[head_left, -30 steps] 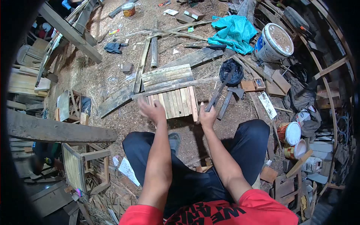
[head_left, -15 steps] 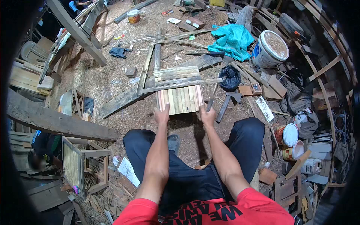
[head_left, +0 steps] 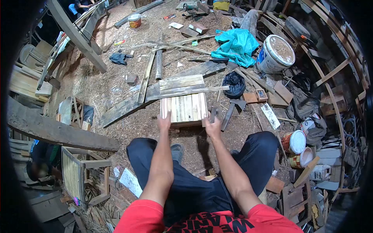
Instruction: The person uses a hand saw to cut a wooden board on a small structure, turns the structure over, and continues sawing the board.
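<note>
A slatted wooden panel (head_left: 185, 108) of pale strips lies in front of my knees, its near edge facing me. Its left side is gripped by my left hand (head_left: 164, 122), thumb on top and fingers curled out of sight beneath. On the near right corner my right hand (head_left: 212, 128) is closed in the same way. A dark, narrow tool-like piece (head_left: 213, 113) sticks up beside the right thumb; its kind is unclear. Across the panel's far end runs a long thin wooden strip (head_left: 211, 89), with a shorter slatted section (head_left: 181, 82) beyond it.
Sawdust and offcuts cover the floor around a long plank (head_left: 120, 112). To the right are a black plastic bag (head_left: 234, 84), a teal tarp (head_left: 237, 46) and a white bucket (head_left: 276, 54). A wooden frame (head_left: 95, 165) and a bent-over person (head_left: 40, 159) are at left.
The panel's near edge has shifted slightly down and toward me, with both hands still on it. The whole view has tilted and moved a little.
</note>
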The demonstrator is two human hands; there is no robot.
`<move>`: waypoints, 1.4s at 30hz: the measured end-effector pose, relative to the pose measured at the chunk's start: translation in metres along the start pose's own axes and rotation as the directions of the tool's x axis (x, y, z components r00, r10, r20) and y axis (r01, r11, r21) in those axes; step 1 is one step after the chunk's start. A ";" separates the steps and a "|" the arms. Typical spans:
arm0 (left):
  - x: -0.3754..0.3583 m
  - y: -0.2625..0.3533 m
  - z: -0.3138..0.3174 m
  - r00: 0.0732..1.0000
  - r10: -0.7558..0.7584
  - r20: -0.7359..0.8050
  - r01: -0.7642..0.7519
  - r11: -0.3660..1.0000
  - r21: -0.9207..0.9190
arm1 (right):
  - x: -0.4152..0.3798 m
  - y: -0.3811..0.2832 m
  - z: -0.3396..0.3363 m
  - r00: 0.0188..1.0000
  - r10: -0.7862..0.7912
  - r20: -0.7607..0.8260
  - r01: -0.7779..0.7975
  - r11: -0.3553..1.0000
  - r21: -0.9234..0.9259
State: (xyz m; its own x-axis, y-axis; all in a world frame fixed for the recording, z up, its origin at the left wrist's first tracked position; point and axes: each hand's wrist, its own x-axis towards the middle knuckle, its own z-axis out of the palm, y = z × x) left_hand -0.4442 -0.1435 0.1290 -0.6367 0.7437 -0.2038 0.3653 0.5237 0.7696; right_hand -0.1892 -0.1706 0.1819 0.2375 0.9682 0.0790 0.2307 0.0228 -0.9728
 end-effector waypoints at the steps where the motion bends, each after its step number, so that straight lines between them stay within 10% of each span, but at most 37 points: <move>1: 0.002 0.001 -0.005 1.000 -0.011 0.000 0.011 0.999 -0.038 | 0.002 -0.007 -0.001 0.999 0.011 0.044 -0.008 0.997 -0.080; 4: -0.019 0.037 -0.009 0.986 -0.163 0.031 0.151 0.958 0.242 | 0.002 0.013 0.004 0.969 -0.003 -0.247 0.000 1.000 -0.012; 7: -0.051 0.074 0.006 0.894 0.438 -0.096 -0.327 0.783 0.530 | -0.011 -0.003 -0.017 0.925 0.017 -0.381 -0.044 0.997 -0.062; 10: -0.063 0.114 0.030 0.831 0.542 0.128 -0.543 0.737 0.401 | -0.028 -0.025 -0.032 0.951 0.020 -0.310 -0.034 0.999 -0.042; 19: -0.037 0.125 0.065 0.817 0.528 0.229 -0.561 0.642 0.522 | -0.052 -0.070 -0.024 0.997 0.062 0.035 -0.060 0.996 -0.061; 42: -0.033 0.120 0.069 0.799 0.573 0.180 -0.578 0.651 0.492 | -0.001 -0.071 -0.018 0.984 0.172 -0.039 -0.172 0.985 0.002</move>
State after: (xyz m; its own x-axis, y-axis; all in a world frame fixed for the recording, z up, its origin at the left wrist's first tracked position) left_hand -0.3326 -0.0766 0.1863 -0.1769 0.9695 0.1694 0.9399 0.1153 0.3215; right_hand -0.1894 -0.1777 0.2549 0.3107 0.9470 -0.0813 0.1845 -0.1440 -0.9722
